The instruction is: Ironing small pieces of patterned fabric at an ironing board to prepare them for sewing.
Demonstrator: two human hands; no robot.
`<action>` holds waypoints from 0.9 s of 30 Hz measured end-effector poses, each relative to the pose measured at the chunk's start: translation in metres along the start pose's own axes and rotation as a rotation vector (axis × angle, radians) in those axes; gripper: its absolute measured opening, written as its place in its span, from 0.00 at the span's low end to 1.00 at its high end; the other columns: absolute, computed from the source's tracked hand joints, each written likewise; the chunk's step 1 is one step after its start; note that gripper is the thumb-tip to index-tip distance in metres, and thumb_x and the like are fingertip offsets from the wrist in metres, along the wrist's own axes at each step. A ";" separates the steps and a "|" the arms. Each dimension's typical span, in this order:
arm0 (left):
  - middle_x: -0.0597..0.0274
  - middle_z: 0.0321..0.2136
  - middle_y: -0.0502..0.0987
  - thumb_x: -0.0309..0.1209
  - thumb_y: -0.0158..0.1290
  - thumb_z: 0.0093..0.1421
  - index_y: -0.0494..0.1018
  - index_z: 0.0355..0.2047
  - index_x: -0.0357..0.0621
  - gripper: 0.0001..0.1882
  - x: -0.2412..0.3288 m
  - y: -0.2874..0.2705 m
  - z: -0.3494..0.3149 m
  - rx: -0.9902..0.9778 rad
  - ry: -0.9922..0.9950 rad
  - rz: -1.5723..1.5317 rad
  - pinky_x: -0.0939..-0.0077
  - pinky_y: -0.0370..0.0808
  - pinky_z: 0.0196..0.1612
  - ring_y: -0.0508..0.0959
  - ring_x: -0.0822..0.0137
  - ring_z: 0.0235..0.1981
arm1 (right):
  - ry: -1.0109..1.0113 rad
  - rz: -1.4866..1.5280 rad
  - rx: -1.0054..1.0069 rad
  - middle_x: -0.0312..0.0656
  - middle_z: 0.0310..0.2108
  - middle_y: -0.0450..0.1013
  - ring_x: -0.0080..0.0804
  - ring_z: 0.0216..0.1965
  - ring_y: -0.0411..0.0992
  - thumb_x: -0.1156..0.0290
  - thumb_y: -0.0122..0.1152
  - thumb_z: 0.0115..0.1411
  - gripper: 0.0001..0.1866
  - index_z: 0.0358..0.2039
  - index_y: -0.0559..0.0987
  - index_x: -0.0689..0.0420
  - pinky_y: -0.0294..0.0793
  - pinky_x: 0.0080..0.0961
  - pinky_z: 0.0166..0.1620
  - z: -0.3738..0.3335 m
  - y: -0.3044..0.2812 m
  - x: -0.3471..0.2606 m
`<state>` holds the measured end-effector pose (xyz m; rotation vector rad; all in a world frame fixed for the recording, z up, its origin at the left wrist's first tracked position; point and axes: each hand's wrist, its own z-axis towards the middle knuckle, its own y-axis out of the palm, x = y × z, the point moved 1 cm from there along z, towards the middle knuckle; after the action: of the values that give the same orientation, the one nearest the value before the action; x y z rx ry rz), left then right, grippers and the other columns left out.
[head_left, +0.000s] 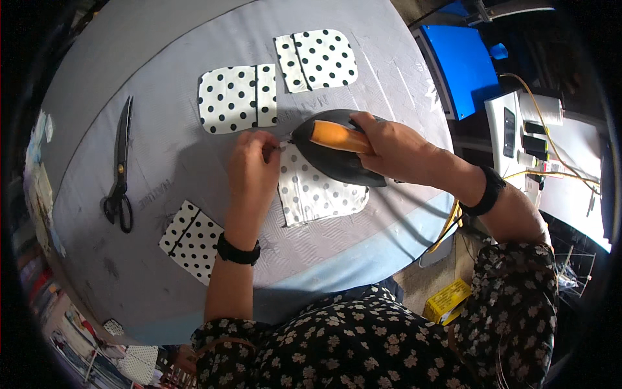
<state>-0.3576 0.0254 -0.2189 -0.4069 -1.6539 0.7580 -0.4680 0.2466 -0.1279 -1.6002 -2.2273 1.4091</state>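
Note:
My right hand [398, 150] is closed round the orange handle of a dark iron [327, 155]. The iron lies over the upper part of a polka-dot fabric piece [314, 198], whose pale side with fainter dots faces up. At that piece's upper left corner is my left hand [254, 159], fingers bent together in a pinch; whether they grip the fabric edge is hidden. Beyond my hands lie two white pocket-shaped pieces with black dots, a left one [230, 99] and a right one [324, 59]. Another dotted piece [191, 240] rests partly behind my left forearm.
Black-handled scissors [121, 168] lie at the left on the grey padded table [162, 152]. To the right stand a blue panel [459, 68], a white machine [505, 129] with thread spools, and yellow cables [447, 227]. A yellow box [448, 299] sits below the table edge.

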 end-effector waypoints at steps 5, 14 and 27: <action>0.54 0.32 0.79 0.25 0.58 0.60 0.76 0.36 0.33 0.07 -0.003 -0.004 0.002 0.091 -0.057 -0.127 0.73 0.78 0.35 0.81 0.64 0.31 | -0.073 -0.077 0.018 0.53 0.29 0.75 0.48 0.30 0.78 0.74 0.60 0.58 0.28 0.56 0.61 0.64 0.79 0.38 0.36 0.001 0.003 0.002; 0.52 0.28 0.76 0.24 0.61 0.53 0.75 0.29 0.36 0.06 0.001 0.002 0.007 0.044 -0.089 -0.092 0.64 0.75 0.32 0.79 0.55 0.27 | -0.055 -0.082 0.016 0.53 0.29 0.75 0.49 0.30 0.79 0.75 0.60 0.57 0.29 0.57 0.61 0.63 0.79 0.38 0.36 0.002 0.002 -0.001; 0.50 0.32 0.78 0.23 0.57 0.56 0.75 0.36 0.37 0.07 -0.010 -0.001 -0.005 0.074 -0.108 -0.114 0.62 0.75 0.36 0.80 0.52 0.32 | -0.120 0.062 0.119 0.57 0.33 0.75 0.54 0.33 0.78 0.77 0.61 0.53 0.32 0.59 0.62 0.63 0.78 0.39 0.37 0.000 0.003 0.000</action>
<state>-0.3499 0.0190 -0.2253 -0.2209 -1.7282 0.7645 -0.4658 0.2472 -0.1302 -1.5996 -2.1263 1.6616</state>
